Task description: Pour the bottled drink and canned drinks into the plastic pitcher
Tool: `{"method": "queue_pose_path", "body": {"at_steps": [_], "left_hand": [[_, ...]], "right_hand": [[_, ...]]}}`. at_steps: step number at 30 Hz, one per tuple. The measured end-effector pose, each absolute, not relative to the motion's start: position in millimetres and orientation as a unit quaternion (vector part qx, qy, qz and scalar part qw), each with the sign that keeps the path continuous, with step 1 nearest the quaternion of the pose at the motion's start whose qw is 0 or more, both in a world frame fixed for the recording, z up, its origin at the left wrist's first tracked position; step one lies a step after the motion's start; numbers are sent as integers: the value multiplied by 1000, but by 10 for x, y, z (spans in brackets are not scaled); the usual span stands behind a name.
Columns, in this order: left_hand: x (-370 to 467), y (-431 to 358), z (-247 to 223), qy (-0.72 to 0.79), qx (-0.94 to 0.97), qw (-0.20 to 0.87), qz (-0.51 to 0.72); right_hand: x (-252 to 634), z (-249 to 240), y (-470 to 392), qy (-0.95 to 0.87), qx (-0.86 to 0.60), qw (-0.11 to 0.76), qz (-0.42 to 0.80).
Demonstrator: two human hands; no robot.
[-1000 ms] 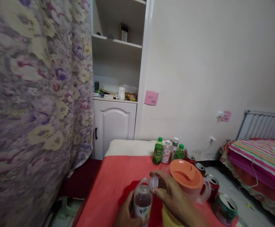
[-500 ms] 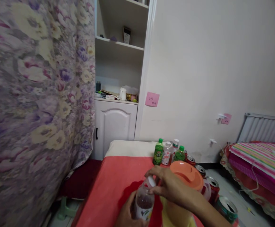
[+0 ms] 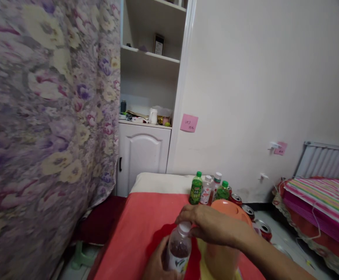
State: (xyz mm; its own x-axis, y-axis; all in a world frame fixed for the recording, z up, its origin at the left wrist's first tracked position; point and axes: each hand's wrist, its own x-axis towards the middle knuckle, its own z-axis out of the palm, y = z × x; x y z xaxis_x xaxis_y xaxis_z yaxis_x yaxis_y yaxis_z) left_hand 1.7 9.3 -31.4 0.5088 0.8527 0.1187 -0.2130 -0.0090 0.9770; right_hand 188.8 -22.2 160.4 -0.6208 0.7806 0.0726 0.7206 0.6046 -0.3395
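just one head cam, facing forward and a bit down, hands (image 3: 203,222) close in, table (image 3: 142,217) below, wall (image 3: 245,85) farther back

We see a table (image 3: 142,223) spread with a red cloth, a cream cover (image 3: 158,182) at its far end. Toward its far right we find a green-labelled bottle (image 3: 196,190), a white-capped bottle (image 3: 206,190) just beside it, and two more bottles behind and right. Nearer us stands a jug with an orange lid (image 3: 226,205), partly hidden; drink cans (image 3: 264,229) line the right edge. On the far-left cabinet shelf (image 3: 140,123) we notice a white pitcher (image 3: 153,116) and a dark jar (image 3: 123,105).
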Motion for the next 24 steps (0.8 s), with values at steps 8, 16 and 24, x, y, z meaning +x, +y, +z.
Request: {"method": "queue_pose_path", "body": {"at_steps": [8,16,24], "left_hand": [[-6,88,-294,280,580,651,402],[-5,85,-256,274,580,651,406],[1,41,-225,282,599,639,393]], "right_hand": [[1934,1591,-105,-909,-396,61,118],[1941,1563,-72,-920,-381,45,77],[1887,1608,-66,-898,-438,2,48]]}}
